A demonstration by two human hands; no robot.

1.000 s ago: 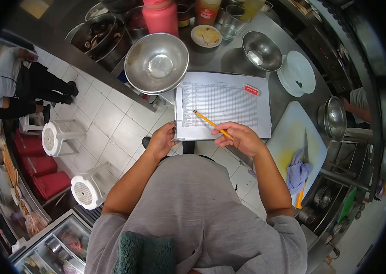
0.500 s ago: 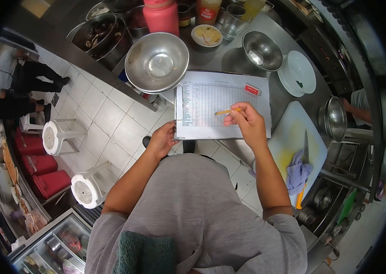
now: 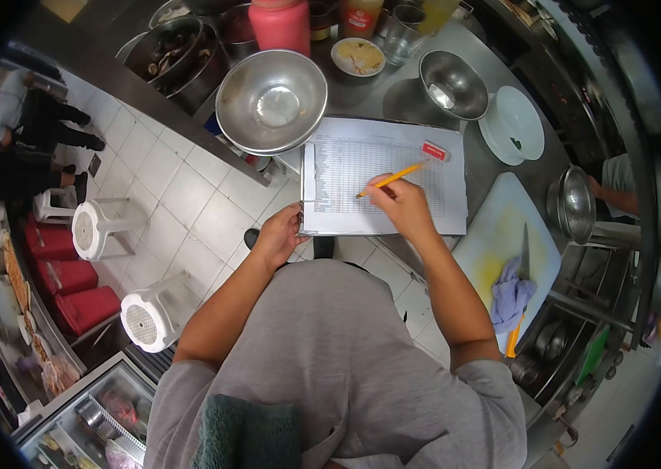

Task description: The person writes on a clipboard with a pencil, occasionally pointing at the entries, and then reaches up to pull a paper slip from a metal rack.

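A yellow pencil [image 3: 398, 177] is pinched in my right hand [image 3: 402, 205], its tip low over the printed grid of a paper sheet [image 3: 346, 168]. The sheet lies on a clipboard [image 3: 465, 219] at the counter's near edge. My left hand [image 3: 280, 234] grips the clipboard's lower left edge, by its metal clip; the fingertips are partly hidden there. Near the sheet's upper right corner rests a red and white eraser [image 3: 435, 152].
Steel bowls [image 3: 271, 102] [image 3: 453, 84], a white bowl [image 3: 512, 125] and a pink container [image 3: 280, 27] stand around the sheet. A cutting board [image 3: 506, 227] at right carries a knife [image 3: 525, 250] and a purple cloth [image 3: 511, 295]. White stools [image 3: 147, 320] and people are at left.
My right hand has moved left and slightly down over the sheet. The pencil has swung from nearly level to a writing slant. My left hand stays at the clipboard's edge.
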